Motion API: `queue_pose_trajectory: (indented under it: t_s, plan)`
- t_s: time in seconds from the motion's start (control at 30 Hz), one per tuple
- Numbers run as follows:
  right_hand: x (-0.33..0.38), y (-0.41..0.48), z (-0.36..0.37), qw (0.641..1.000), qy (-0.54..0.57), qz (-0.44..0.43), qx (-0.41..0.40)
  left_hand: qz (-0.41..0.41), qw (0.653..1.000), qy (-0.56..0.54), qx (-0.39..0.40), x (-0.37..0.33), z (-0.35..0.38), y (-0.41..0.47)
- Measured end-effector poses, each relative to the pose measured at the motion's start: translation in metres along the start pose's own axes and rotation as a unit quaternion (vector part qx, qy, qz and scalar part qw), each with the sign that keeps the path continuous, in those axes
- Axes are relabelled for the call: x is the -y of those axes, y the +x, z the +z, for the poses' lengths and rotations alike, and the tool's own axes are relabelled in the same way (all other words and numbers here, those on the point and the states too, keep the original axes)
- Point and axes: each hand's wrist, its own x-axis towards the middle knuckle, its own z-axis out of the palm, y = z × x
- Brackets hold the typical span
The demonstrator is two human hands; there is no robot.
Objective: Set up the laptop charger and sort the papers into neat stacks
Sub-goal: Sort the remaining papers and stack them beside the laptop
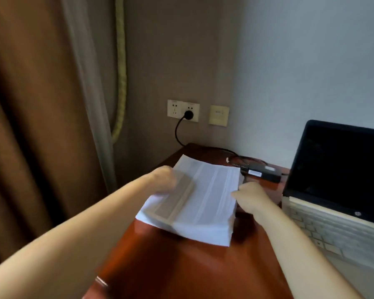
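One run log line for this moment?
left hand: paper stack left edge | right hand: right edge | plug: in socket

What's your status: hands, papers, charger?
Left hand at left edge of paper stack, blurred, grip unclear. Right hand pinches its right edge. Charger plug in wall socket; brick close behind stack.
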Motion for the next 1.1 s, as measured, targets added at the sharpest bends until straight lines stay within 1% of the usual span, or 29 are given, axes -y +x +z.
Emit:
queue_pose_trajectory:
  t_s: [0.1,0.2,0.33,0.43,0.57,0.67,0.73,0.87,1.1]
  plan:
    - [0.006,0.001,-0.007,1.0,0.001,0.009,-0.002,0.007,0.999,-0.039,-0.027,0.008,0.008,-0.001]
    - [0.013,-0.006,-0.018,0.998,0.024,0.044,0.034,-0.018,0.999,-0.042,-0.026,0.009,0.0,-0.004]
    - [0.016,-0.012,-0.032,0.981,0.129,0.103,0.105,-0.022,0.999,-0.05,-0.001,0.005,-0.005,-0.006]
    - [0.016,-0.013,-0.033,0.964,0.205,0.116,0.123,-0.026,0.998,-0.05,0.007,0.009,-0.01,0.0]
    - [0.019,-0.009,-0.018,0.944,0.274,0.122,0.135,-0.065,0.988,-0.143,-0.003,0.017,-0.022,0.008]
    - [0.026,-0.008,0.003,0.934,0.313,0.111,0.134,-0.082,0.967,-0.242,-0.018,0.025,-0.026,0.013]
    - [0.029,-0.009,0.017,0.929,0.333,0.099,0.132,-0.084,0.96,-0.265,-0.034,0.031,-0.029,0.015]
    - [0.029,-0.008,0.031,0.924,0.348,0.083,0.134,-0.091,0.958,-0.267,-0.051,0.04,-0.03,0.024]
    - [0.026,-0.01,0.032,0.908,0.382,0.079,0.151,-0.074,0.982,-0.161,-0.069,0.049,-0.025,0.041]
